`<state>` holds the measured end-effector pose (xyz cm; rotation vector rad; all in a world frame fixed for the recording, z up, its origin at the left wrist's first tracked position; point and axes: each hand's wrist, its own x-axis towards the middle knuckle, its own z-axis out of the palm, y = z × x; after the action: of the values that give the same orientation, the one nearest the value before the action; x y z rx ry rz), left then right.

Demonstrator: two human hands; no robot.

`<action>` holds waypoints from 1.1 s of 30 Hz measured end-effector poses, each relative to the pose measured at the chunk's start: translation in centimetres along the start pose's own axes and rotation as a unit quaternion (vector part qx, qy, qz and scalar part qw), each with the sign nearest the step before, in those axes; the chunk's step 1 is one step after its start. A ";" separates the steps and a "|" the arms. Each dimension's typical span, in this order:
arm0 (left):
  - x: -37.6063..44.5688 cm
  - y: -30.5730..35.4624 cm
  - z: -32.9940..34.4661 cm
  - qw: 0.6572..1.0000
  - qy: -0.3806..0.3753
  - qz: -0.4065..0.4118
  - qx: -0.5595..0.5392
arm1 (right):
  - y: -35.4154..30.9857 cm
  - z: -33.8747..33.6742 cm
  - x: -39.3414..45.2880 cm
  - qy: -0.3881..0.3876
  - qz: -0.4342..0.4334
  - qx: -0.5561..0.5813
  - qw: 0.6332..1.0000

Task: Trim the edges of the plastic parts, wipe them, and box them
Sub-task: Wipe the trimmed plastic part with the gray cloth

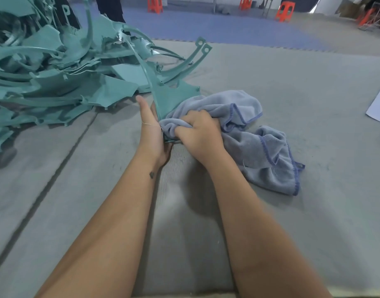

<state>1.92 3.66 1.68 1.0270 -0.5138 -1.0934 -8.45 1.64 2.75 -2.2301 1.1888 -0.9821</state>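
Observation:
A teal plastic part (pixel 174 97) lies on the grey mat in front of me, its near end between my hands. My left hand (pixel 151 130) holds that near edge, thumb stretched forward; its fingers are hidden under the part. My right hand (pixel 198 134) grips a bunched blue-grey cloth (pixel 260 147) and presses it onto the part's near end. The rest of the cloth trails off to the right on the mat.
A big heap of teal plastic parts and offcut strips (pixel 56 74) fills the left and far left. A white sheet of paper (pixel 379 108) lies at the right edge. Orange stools (pixel 284 10) stand on the blue floor beyond the grey mat (pixel 292 211).

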 end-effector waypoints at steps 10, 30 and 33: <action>0.0 1.3 -1.5 0.992 0.045 0.107 -0.043 | 3.2 -4.2 0.8 0.205 0.185 0.338 0.900; -2.2 -0.6 0.9 0.928 -0.204 0.194 0.245 | 0.1 -2.9 0.8 0.136 0.150 0.605 0.770; -2.2 -0.9 1.1 0.953 -0.266 0.134 0.063 | -0.3 -1.6 0.5 0.089 0.117 0.495 0.856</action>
<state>-0.30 5.08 1.67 0.7347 -1.1372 -1.0976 -9.29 1.26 4.15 -1.1679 0.7111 -1.3114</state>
